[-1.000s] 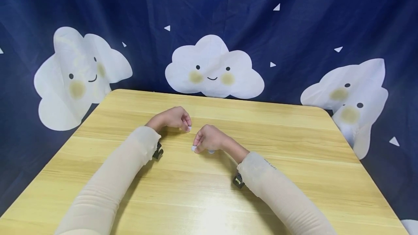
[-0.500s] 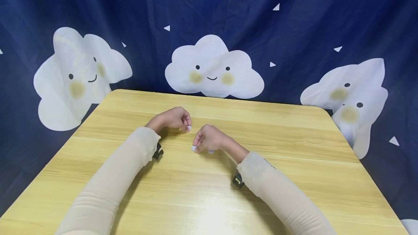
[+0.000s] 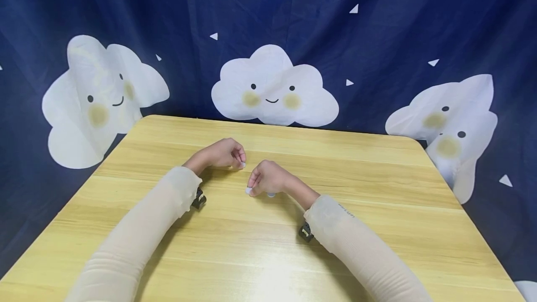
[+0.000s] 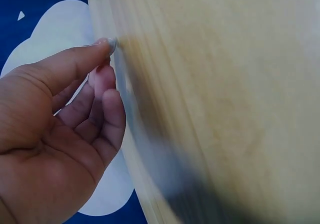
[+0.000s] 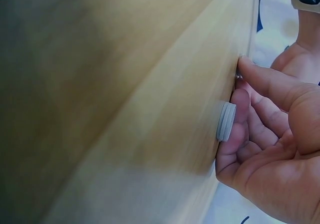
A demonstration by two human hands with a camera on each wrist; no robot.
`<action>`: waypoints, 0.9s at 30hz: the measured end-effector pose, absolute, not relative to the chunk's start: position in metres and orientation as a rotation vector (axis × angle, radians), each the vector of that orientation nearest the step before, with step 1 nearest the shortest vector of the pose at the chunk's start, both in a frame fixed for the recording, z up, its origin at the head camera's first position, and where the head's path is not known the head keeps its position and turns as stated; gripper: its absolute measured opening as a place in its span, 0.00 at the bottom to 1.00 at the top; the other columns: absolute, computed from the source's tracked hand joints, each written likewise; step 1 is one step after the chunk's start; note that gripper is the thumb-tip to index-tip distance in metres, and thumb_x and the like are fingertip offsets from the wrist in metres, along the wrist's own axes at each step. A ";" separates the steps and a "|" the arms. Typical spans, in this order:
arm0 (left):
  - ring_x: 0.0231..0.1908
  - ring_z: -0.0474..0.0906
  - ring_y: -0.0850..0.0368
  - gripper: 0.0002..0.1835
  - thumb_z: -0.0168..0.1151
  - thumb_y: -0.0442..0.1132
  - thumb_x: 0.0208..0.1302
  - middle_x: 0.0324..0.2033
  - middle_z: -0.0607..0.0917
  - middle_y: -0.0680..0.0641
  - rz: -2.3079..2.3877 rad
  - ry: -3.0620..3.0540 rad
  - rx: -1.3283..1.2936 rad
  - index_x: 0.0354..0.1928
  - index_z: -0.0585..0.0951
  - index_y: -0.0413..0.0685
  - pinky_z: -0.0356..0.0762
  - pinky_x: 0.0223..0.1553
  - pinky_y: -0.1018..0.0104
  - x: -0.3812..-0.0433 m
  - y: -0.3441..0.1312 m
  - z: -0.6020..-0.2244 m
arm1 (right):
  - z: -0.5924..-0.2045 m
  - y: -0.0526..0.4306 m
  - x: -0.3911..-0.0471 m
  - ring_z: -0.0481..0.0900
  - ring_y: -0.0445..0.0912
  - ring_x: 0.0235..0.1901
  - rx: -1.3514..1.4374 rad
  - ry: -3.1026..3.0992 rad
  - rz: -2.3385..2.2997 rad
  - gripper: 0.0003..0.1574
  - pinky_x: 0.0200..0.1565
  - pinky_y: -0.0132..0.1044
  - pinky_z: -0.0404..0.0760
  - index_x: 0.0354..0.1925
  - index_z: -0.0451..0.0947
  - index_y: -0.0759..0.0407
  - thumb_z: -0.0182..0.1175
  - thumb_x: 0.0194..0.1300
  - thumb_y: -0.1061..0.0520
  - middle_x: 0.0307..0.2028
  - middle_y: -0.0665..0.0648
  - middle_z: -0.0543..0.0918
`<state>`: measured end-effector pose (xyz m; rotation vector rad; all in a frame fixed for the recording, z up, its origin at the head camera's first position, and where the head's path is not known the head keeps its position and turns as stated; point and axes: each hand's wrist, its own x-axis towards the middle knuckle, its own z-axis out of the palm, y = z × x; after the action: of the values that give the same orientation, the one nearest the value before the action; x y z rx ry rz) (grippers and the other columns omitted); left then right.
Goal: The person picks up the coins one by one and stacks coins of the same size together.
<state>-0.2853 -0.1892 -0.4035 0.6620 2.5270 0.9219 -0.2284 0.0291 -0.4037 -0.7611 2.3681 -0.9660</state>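
My left hand is over the far middle of the table, pinching a small pale disc between thumb and index finger close to the wood. In the left wrist view that disc shows only as a grey sliver at the thumb tip. Just nearer and to the right, my right hand pinches another pale disc at the tabletop. Under its curled other fingers stands a short stack of grey discs, seen from the side in the right wrist view. The head view shows only part of this stack.
The wood-grain table has rounded far corners. Behind it hangs a dark blue curtain with smiling white clouds. Beige sleeves cover both forearms, with a small black camera at the right wrist.
My left wrist and sleeve have shifted slightly left and toward me, while its fingertips stay at nearly the same spot. The right hand and the stack have stayed put.
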 end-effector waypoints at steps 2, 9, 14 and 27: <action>0.30 0.78 0.58 0.04 0.72 0.32 0.62 0.30 0.86 0.49 0.947 2.524 0.640 0.36 0.85 0.42 0.78 0.33 0.67 -0.283 -0.190 -0.403 | -0.403 0.029 -0.228 0.83 0.41 0.31 -0.762 2.367 -0.965 0.08 0.38 0.31 0.82 0.33 0.86 0.60 0.77 0.55 0.63 0.28 0.49 0.87; 0.26 0.75 0.59 0.06 0.63 0.25 0.62 0.30 0.86 0.46 1.121 2.426 0.539 0.40 0.84 0.37 0.73 0.27 0.70 -0.270 -0.191 -0.401 | -0.404 0.030 -0.229 0.83 0.41 0.32 -0.764 2.371 -0.959 0.08 0.38 0.31 0.81 0.33 0.86 0.60 0.77 0.55 0.62 0.28 0.49 0.87; 0.29 0.76 0.57 0.08 0.59 0.23 0.62 0.31 0.85 0.44 1.236 2.341 0.478 0.41 0.83 0.34 0.76 0.31 0.68 -0.257 -0.189 -0.401 | -0.403 0.030 -0.228 0.83 0.41 0.31 -0.767 2.369 -0.957 0.08 0.38 0.31 0.81 0.33 0.86 0.60 0.77 0.56 0.63 0.28 0.49 0.87; 0.28 0.77 0.57 0.10 0.58 0.21 0.57 0.29 0.84 0.46 1.324 2.300 0.371 0.39 0.82 0.34 0.74 0.28 0.68 -0.229 -0.184 -0.405 | -0.404 0.029 -0.228 0.83 0.41 0.31 -0.772 2.386 -0.956 0.08 0.38 0.31 0.82 0.32 0.86 0.61 0.78 0.54 0.64 0.27 0.49 0.86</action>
<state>-0.2294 -0.1836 -0.4055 0.3709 2.3001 1.3240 -0.2282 0.0290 -0.4038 -0.7718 2.3856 -0.9559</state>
